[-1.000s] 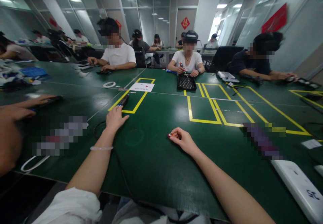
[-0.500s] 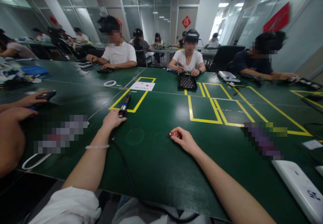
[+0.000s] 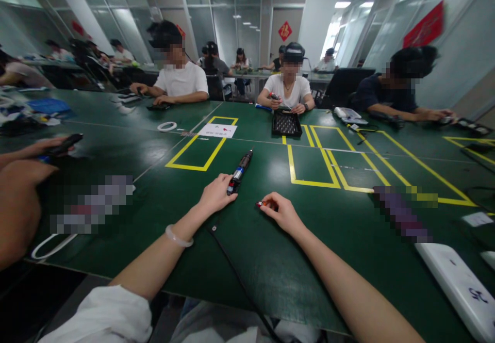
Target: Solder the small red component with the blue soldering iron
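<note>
My left hand [image 3: 216, 196] is closed around the rear end of a dark pen-shaped electric screwdriver [image 3: 241, 170]. The tool has a silver and blue band, red near the grip, and a thin tip pointing forward and right. Just to its right, my right hand [image 3: 281, 210] rests on the green table with the fingertips pinched on a small red piece [image 3: 260, 205]. Something orange shows inside those curled fingers; its kind is too small to make out. A black cable [image 3: 235, 273] runs from below my left hand over the table's front edge.
Yellow tape rectangles [image 3: 187, 167] mark the table, with a paper sheet [image 3: 217, 130] on one. On the right lies a white power strip [image 3: 452, 281]. Across the table a person works over a black tray [image 3: 286, 125]. At left, another person's hands hold a dark tool [image 3: 67, 144].
My left hand has carried the electric screwdriver to the right, out of the yellow rectangle and close to my right hand. My right hand has barely moved.
</note>
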`<state>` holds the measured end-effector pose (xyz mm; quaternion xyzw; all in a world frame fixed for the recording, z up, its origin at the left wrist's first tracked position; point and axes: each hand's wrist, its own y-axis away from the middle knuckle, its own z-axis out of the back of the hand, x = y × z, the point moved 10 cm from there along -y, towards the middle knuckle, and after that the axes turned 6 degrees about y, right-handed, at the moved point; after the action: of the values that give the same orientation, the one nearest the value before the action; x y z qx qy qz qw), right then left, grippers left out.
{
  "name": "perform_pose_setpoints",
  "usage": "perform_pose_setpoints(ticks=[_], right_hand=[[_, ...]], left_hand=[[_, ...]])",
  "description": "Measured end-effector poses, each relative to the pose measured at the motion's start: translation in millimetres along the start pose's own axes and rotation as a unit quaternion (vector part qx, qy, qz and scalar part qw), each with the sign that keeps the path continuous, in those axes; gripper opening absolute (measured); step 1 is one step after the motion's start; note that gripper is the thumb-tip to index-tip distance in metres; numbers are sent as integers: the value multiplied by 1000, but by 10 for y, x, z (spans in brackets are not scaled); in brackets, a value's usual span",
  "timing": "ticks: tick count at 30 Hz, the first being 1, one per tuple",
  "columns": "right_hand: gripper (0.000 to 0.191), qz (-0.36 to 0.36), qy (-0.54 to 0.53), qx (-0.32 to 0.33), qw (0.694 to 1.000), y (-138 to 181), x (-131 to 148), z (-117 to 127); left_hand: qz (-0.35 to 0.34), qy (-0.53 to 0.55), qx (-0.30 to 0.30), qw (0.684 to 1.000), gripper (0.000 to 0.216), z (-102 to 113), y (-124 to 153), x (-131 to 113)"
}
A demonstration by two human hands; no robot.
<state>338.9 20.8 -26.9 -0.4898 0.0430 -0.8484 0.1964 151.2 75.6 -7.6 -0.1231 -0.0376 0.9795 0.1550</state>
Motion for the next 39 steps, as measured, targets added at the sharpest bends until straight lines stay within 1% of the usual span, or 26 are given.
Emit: perform_pose_setpoints(ticks=[3, 5, 7, 10, 14, 20, 23, 29, 33, 39], right_hand=[[10, 19, 25, -17, 999, -6, 17, 24], [10, 20, 30, -21, 999, -7, 1, 26], [11, 22, 34, -25, 999, -6, -7, 28], [10, 37, 49, -26, 998, -7, 11, 19], [7, 51, 69, -24, 996, -11, 50, 16], [8, 54, 71, -26, 996, -17, 60, 42], [9, 58, 73, -23, 995, -31, 60, 11], [11, 65, 109, -6, 992, -41, 83, -66], [9, 81, 103, 12, 991, -12, 99, -60], [3, 83, 102, -3, 991, -32, 98, -42]], left_hand=[[-39, 19, 5, 999, 61, -53, 78, -343], [-58, 29, 7, 998, 61, -89, 131, -518], [-71, 38, 6, 997, 61, -120, 174, -645], [-86, 54, 11, 995, 61, -163, 214, -750], [-108, 74, 20, 991, 63, -188, 230, -787], [-110, 88, 26, 990, 63, -193, 238, -766], [-116, 90, 26, 989, 63, -198, 251, -794], [-122, 76, 27, 989, 63, -195, 271, -839], [-122, 80, 26, 989, 62, -181, 280, -847], [-129, 91, 18, 987, 58, -160, 301, -874]])
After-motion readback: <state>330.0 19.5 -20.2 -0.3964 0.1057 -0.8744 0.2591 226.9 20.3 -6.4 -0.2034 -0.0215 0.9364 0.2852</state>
